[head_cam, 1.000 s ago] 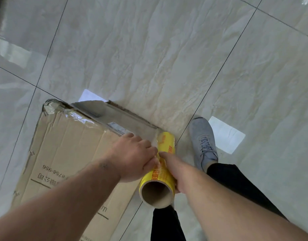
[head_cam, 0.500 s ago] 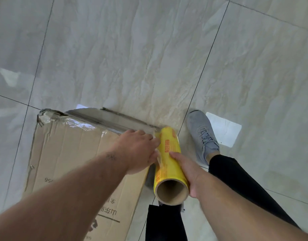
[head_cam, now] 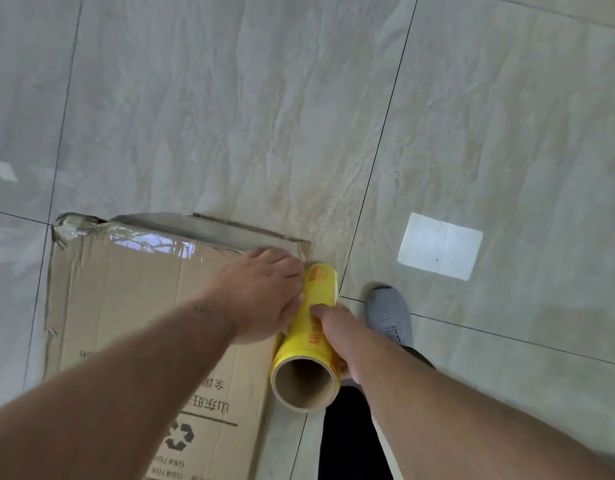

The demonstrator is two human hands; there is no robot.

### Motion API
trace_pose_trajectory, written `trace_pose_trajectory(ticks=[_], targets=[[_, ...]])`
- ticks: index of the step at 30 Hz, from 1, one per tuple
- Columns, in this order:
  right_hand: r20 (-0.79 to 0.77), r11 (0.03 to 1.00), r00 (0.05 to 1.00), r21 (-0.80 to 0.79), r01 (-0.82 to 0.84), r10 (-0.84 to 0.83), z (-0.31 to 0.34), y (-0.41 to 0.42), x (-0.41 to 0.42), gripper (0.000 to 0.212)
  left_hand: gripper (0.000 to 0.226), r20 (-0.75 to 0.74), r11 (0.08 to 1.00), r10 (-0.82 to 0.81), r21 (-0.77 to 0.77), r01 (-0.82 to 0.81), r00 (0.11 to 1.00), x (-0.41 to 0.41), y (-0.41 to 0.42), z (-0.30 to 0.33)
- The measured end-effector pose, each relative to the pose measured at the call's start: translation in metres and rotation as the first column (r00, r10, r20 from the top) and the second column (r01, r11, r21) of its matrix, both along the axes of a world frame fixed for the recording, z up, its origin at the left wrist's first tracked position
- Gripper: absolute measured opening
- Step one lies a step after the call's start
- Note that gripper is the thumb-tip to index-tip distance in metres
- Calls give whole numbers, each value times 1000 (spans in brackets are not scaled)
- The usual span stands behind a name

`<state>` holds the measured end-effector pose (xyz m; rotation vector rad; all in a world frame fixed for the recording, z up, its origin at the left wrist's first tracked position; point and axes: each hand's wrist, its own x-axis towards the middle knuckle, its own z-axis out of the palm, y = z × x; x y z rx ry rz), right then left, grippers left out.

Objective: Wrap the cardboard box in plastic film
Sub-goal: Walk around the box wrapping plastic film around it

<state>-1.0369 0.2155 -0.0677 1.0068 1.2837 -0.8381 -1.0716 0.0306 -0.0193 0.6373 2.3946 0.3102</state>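
Over the last second the yellow roll of plastic film (head_cam: pixel 308 336), gripped in the right hand (head_cam: pixel 335 329), has stayed at the near right corner of the flat brown cardboard box (head_cam: pixel 126 306) while the person's grey shoe (head_cam: pixel 389 315) stepped back. The left hand (head_cam: pixel 261 292) rests on that corner, fingers curled, seemingly pinning the film's edge, so another pass looks ready to start. The box lies on a glossy, pale marble-patterned tiled floor (head_cam: pixel 230 98).
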Motion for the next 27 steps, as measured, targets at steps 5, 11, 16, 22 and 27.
trace_pose_trajectory(ticks=[5,11,16,22,27], targets=[[159,875,864,4,483,-478,21,11,27,57,28,-78,997,-1,74,7,997,4,-2,-7],[126,919,913,-22,393,-387,15,24,35,66,30,-161,999,-3,52,11,987,11,3,-13],[122,986,979,-16,163,-160,8,42,55,93,38,-190,997,-56,35,64,980,12,8,-12],[109,993,989,-64,-97,104,-15,4,67,125,32,3,803,-512,-352,481,859,12,40,10],[150,990,981,-43,133,-125,4,15,72,94,33,115,663,-616,-459,592,780,24,54,18]])
